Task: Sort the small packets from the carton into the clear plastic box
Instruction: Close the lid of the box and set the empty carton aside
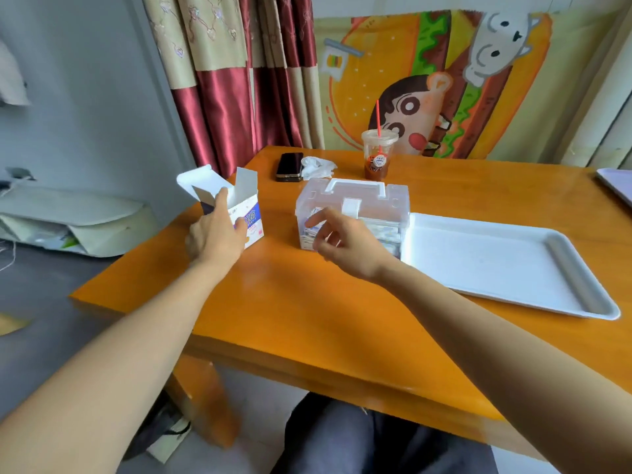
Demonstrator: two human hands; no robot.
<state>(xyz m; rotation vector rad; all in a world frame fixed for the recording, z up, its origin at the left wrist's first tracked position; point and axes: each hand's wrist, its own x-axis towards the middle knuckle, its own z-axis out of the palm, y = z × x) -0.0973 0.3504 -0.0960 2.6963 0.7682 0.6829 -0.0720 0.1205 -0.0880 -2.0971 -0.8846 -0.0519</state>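
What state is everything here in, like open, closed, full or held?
carton: upright, top flaps open, gripped by left hand.
clear plastic box: lid down, packets inside.
right hand: in front of the box, fingers loose, holding nothing.
cup: lidded, straw in, drink low.
phone: flat, screen dark.
tissue: crumpled.

Open-flapped white carton (252, 220) upright beside closed clear plastic box (354, 195), packets (388, 236) inside.

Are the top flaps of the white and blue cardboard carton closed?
No, the white and blue cardboard carton has its flaps standing open, and the left hand grips its side.
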